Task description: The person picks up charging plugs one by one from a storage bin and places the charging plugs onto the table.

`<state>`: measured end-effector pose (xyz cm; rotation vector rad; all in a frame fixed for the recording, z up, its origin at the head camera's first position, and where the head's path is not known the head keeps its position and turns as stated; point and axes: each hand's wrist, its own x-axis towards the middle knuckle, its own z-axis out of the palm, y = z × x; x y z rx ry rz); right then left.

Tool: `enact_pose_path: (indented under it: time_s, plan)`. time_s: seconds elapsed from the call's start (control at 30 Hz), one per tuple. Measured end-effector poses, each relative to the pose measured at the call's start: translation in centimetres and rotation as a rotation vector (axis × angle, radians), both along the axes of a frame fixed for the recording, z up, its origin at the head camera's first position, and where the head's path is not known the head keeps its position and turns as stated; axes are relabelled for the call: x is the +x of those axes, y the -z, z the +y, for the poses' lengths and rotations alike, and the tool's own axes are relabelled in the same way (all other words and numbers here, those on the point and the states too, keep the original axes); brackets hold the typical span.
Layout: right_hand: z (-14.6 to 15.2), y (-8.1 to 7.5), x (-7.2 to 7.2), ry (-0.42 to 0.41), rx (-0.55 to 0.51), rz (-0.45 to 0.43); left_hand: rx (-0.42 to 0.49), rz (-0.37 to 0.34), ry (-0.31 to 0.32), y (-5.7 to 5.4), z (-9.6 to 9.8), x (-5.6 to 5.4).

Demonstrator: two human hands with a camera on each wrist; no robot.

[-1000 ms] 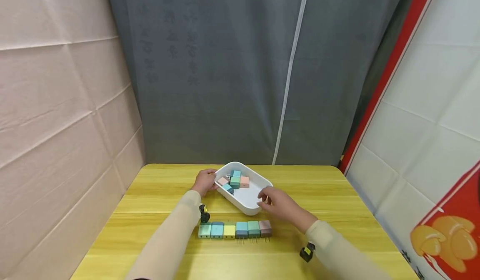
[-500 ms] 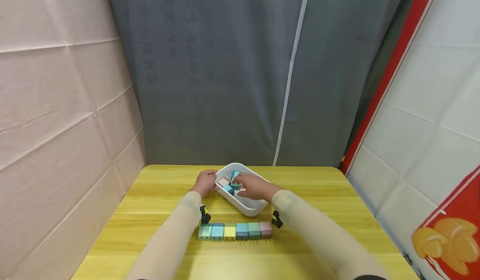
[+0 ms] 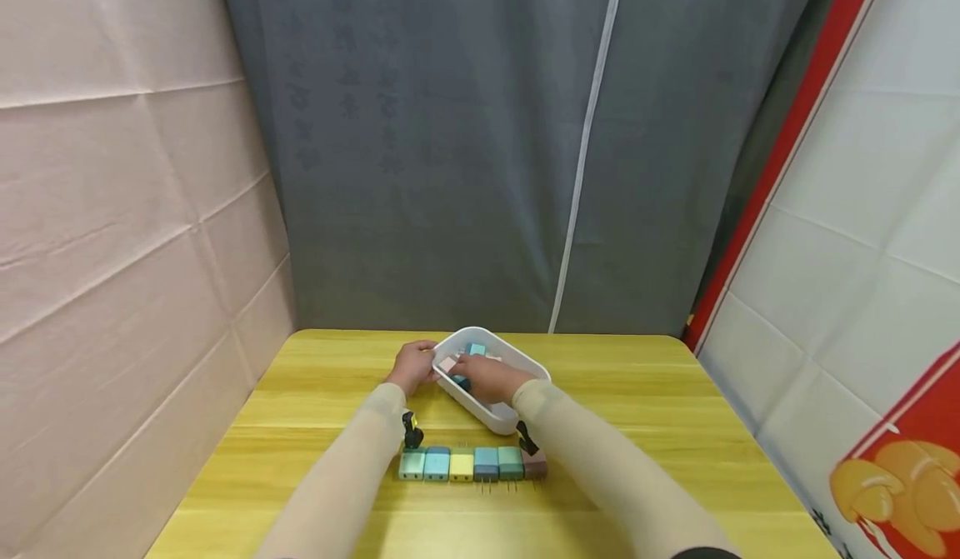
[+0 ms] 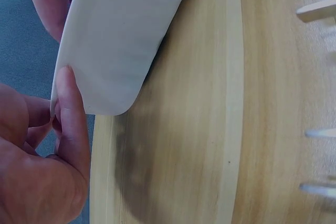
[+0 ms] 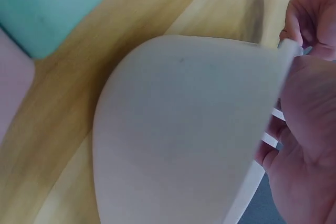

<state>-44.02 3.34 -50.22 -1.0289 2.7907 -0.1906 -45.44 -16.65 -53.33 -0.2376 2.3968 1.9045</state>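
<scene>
My left hand (image 3: pixel 411 365) pinches the left end of a white plastic tray (image 3: pixel 471 406) between thumb and fingers; the left wrist view shows its thumb (image 4: pixel 70 98) on the outer wall. My right hand (image 3: pixel 491 378) reaches down into the tray, fingers bent among small blocks. In the right wrist view that hand (image 5: pixel 307 156) is over the rim, its fingertips partly behind the tray wall, and I cannot tell whether it holds a block. A pink block (image 3: pixel 447 364), a light blue block (image 3: pixel 477 349) and a dark blue block (image 3: pixel 462 382) show around it.
In front of the tray, a row of joined blocks lies on the wooden table (image 3: pixel 300 442): mint (image 3: pixel 412 465), light blue (image 3: pixel 437 465), yellow (image 3: pixel 461 465), blue, green and mauve. Thin metal pins stick out near its right half. A grey curtain (image 3: pixel 435 167) hangs behind.
My right hand has moved left from the tray's right end, down into the blocks, covering the green one. My left hand stays on the rim.
</scene>
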Motion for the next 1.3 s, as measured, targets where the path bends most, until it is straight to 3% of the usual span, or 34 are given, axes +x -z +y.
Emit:
enact_pose_path:
  time_s: [0.27, 0.47, 1.13, 1.3]
  plan:
    - [-0.3, 0.7, -0.1, -0.017, -0.011, 0.078, 0.002, 0.01, -0.003, -0.1, -0.1, -0.1]
    - [-0.2, 1.5, -0.2, 0.008, -0.032, 0.052, 0.004, 0.004, 0.004, 0.0, 0.1, 0.0]
    - [1.0, 1.0, 0.0, -0.028, -0.048, 0.017, 0.016, 0.014, -0.006, 0.0, 0.5, -0.4]
    - [1.5, 0.9, 0.2, -0.049, -0.067, 0.07, 0.012, 0.006, -0.003, 0.1, 0.5, -0.3]
